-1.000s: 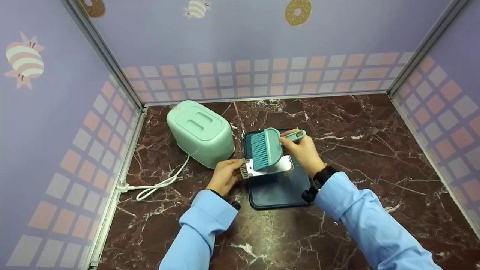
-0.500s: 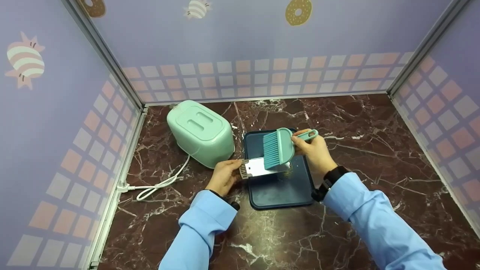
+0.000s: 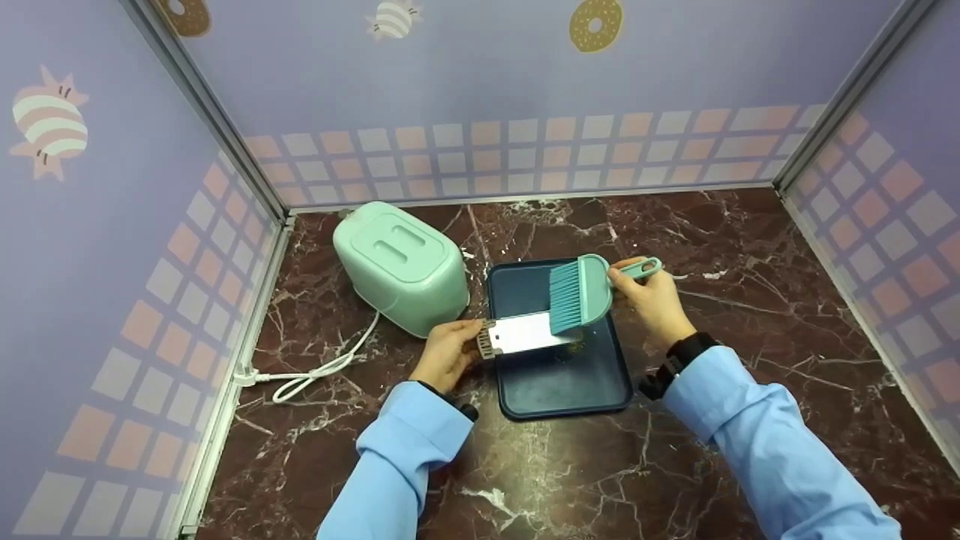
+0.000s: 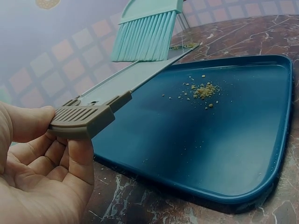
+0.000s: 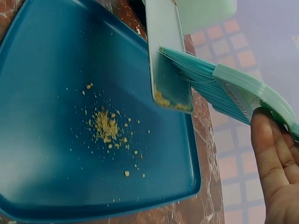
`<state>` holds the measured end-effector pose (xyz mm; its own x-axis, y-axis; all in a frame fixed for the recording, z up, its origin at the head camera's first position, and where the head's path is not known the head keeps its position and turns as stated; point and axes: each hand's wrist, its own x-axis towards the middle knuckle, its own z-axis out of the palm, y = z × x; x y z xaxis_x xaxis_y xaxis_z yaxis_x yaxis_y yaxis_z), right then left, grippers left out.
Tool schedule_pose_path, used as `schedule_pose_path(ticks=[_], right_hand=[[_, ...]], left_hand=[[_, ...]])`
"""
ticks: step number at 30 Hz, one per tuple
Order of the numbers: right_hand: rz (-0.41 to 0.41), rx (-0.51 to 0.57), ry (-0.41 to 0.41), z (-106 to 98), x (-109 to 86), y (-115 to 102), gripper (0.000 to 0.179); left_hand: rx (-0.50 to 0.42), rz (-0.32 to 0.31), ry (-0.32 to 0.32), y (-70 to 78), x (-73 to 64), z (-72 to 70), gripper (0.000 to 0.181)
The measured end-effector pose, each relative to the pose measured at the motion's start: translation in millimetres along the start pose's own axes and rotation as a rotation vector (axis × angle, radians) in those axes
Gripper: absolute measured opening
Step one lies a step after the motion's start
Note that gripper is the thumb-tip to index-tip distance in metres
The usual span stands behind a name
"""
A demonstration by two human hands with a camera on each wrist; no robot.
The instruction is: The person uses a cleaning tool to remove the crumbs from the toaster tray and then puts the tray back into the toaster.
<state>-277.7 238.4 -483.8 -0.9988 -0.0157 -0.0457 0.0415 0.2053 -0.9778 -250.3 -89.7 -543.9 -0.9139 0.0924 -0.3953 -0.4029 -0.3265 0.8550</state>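
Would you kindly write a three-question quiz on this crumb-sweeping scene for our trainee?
1. Which hand holds the mint-green hand brush?
2. True or false: the metal crumb tray carries no crumbs at the end opposite its grip.
3. The crumb pile lies on: A, the marble counter; B, the blue tray; C, the toaster.

Key: 1. The right hand. 2. False; crumbs line that end. 3. B.
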Motion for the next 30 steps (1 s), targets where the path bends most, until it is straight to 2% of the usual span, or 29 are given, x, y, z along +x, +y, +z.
schedule_pose_path(ticks=[6,12,17,21,30], right_hand=[[0.006,0.052,0.051,-9.8,1.4,7.2,0.044],[0.023,0.08,0.052,-19.2,1.3,7.3,0.042],[0.057,0.175,0.055,-22.1,0.3,5.6,0.035],[0.073,0.22,0.07,-24.2,-0.9,5.6,0.037],[0.02,0.151,0.125,-32.2,-1.9,8.6,0.04]], left_hand=[[-0.003,0.011,-0.007,-0.9,-0.8,-0.9,0.029],[0.006,0.025,-0.015,-1.1,-1.4,-0.9,0.029],[-0.001,0.017,-0.01,-0.8,-1.0,-0.6,0.028],[0.005,0.009,-0.005,-1.2,-0.5,-0.5,0.028],[0.001,0.009,-0.01,-2.0,1.3,0.5,0.028]])
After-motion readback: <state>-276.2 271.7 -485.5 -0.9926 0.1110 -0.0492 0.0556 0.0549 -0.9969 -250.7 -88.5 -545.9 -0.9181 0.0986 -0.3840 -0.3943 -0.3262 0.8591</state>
